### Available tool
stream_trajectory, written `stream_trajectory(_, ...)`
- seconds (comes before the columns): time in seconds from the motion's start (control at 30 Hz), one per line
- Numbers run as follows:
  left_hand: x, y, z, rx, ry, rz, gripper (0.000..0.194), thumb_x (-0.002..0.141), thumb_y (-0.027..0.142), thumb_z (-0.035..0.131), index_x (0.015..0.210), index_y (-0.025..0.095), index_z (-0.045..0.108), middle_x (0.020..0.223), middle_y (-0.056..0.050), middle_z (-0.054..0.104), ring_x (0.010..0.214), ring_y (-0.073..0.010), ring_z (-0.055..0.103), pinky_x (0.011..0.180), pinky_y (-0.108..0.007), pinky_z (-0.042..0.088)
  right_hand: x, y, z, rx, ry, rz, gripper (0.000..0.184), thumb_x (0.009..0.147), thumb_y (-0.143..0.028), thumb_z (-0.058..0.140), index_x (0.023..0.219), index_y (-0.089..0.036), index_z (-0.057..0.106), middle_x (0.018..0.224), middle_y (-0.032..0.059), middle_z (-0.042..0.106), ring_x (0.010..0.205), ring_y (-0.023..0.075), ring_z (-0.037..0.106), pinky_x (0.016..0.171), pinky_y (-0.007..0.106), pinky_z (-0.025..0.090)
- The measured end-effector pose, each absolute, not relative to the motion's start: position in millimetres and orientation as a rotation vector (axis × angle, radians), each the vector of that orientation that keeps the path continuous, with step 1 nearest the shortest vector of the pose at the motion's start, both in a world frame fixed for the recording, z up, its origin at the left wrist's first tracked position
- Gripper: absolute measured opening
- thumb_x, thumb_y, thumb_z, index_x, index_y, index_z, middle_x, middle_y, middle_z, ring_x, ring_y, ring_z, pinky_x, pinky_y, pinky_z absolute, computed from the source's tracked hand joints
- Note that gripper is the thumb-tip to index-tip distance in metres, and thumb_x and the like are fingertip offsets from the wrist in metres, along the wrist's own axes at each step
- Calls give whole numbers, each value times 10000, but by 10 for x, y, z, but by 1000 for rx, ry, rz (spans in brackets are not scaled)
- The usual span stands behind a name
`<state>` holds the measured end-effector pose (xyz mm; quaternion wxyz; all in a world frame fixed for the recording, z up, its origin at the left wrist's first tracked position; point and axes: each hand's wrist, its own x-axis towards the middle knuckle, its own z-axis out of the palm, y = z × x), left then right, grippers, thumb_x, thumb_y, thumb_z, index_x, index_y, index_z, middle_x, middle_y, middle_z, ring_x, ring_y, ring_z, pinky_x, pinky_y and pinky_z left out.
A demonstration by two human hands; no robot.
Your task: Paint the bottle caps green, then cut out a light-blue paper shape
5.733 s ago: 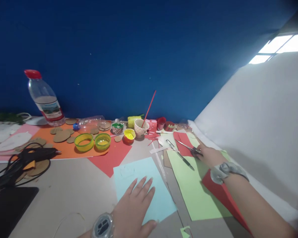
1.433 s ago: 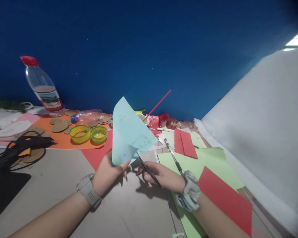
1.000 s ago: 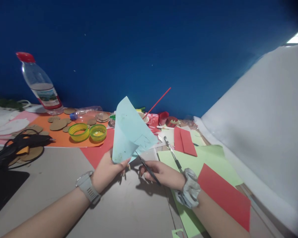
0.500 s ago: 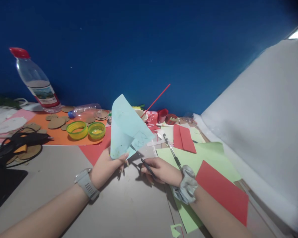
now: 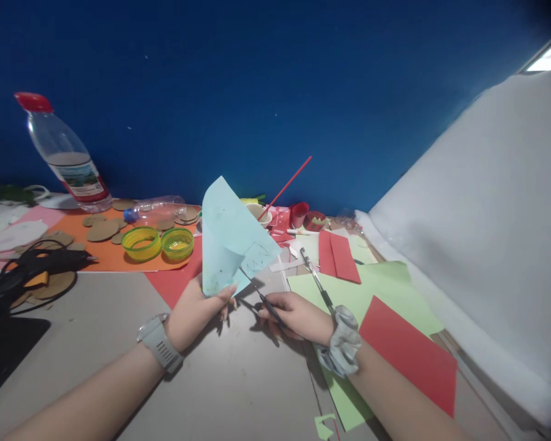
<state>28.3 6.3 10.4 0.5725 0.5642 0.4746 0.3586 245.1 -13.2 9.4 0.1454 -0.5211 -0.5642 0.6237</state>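
Note:
A pale blue sheet of paper (image 5: 229, 236), curved and marked with zigzag pencil lines near its right corner, is pinched at its lower edge by my left hand (image 5: 206, 301). My right hand (image 5: 294, 315) is closed around the dark handles of a pair of scissors (image 5: 269, 304). Their thin blades reach up to the paper's lower right edge, beside the drawn lines, and part of them is hidden by the paper. Just behind my right wrist lies a clear pen with a black grip (image 5: 318, 280).
Green paper (image 5: 376, 282) and red paper (image 5: 411, 352) lie on the right. At the left are yellow-green rings (image 5: 141, 244), cardboard discs (image 5: 103, 231), a water bottle (image 5: 71, 156) and a black glue gun (image 5: 41, 266). A blue wall (image 5: 275, 92) stands behind.
The scissor blades show more clearly against the paper's lower edge. Paper and hands stay almost in place; the whole view has shifted slightly.

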Motion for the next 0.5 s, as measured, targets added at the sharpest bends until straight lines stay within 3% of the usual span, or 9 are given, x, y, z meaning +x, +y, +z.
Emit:
stream_trajectory(0.17,277,53,80,1260,1121,934,325,819,441,623,673,163,538,487,41,535,458,-103,490,497,-221,437,2473,-142,105,-1470,-1688,1771,365,882,-501,557,796,-146,565,555,-30,585,328,22,337,292,140,218)
stream_trajectory(0.37,245,89,-12,1127,1143,1062,401,860,458,580,588,172,502,442,39,494,400,-86,436,430,-207,390,2535,-158,113,-1204,-1607,1881,583,788,-650,592,1026,-118,600,718,28,622,412,44,427,331,148,309)
stream_trajectory(0.5,229,103,-24,1111,1049,962,391,841,450,614,598,161,512,437,50,478,389,-65,404,409,-182,346,2526,-136,-5,-1078,-1271,1649,619,794,-741,475,982,-159,574,731,38,609,438,87,442,338,202,339)
